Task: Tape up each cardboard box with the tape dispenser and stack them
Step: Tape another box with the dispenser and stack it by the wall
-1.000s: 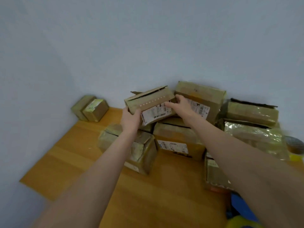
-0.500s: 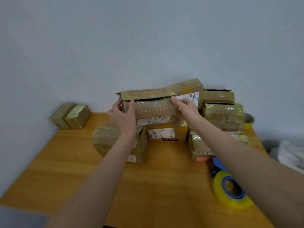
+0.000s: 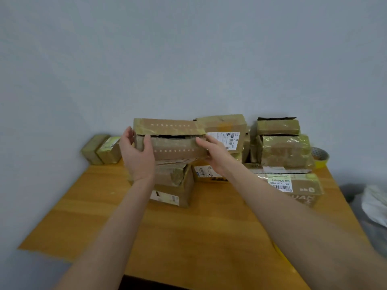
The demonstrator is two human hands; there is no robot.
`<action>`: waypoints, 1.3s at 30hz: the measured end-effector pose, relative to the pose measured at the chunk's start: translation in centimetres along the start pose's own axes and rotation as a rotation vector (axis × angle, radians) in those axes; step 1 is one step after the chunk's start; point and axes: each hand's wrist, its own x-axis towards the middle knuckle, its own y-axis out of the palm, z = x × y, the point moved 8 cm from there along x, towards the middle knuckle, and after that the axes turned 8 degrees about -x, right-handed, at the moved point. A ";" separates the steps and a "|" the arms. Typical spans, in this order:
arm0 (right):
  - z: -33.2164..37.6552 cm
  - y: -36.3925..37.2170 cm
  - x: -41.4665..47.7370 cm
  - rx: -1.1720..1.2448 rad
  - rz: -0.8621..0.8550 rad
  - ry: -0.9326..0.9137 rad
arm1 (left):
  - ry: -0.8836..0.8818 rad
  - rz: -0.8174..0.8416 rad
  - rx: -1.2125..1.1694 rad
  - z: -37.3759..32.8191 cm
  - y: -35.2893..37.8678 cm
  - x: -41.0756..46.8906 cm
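With left hand (image 3: pixel 137 155) and right hand (image 3: pixel 214 156) clamped on the ends of the box (image 3: pixel 178 146), held above the pile at the table's (image 3: pixel 188 237) back edge, keep it level, since its lid gapes, and set it down at the front.

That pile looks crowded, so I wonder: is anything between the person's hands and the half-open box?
Nothing visible does. The left hand grips the half-open cardboard box at its left end, and the right hand holds its right end.

The right forearm (image 3: pixel 293 216) hides all but a sliver of a yellow rounded object (image 3: pixel 279 253). Crumpled white material (image 3: pixel 374 204) runs off the right edge. The white shipping label's (image 3: pixel 229 140) print is unreadably small.
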 end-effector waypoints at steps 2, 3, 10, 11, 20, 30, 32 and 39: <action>-0.5 0.7 0.2 -0.110 0.017 0.009 | -0.061 -0.016 0.074 1.6 -1.1 -0.1; -0.9 0.8 0.5 -0.162 0.027 0.013 | -0.101 -0.015 0.107 2.5 -1.6 -0.4; -0.3 1.3 3.9 -0.267 0.073 -0.026 | -0.113 0.325 0.510 5.8 0.8 0.3; -0.5 1.4 4.6 -0.275 0.082 -0.012 | -0.120 0.382 0.596 6.5 1.2 0.8; 4.5 -3.1 8.4 -1.701 -0.377 -0.372 | 0.243 0.694 1.239 9.6 4.1 3.4; 6.1 -8.0 10.7 -1.845 -0.553 -0.108 | 0.280 0.809 1.271 10.8 7.0 4.1; 6.3 -8.9 11.3 -1.855 -0.489 -0.078 | 0.302 0.812 1.288 10.6 7.4 4.0; 4.4 -1.2 9.1 -1.326 -0.246 -0.329 | 0.082 0.515 1.111 9.5 5.1 5.4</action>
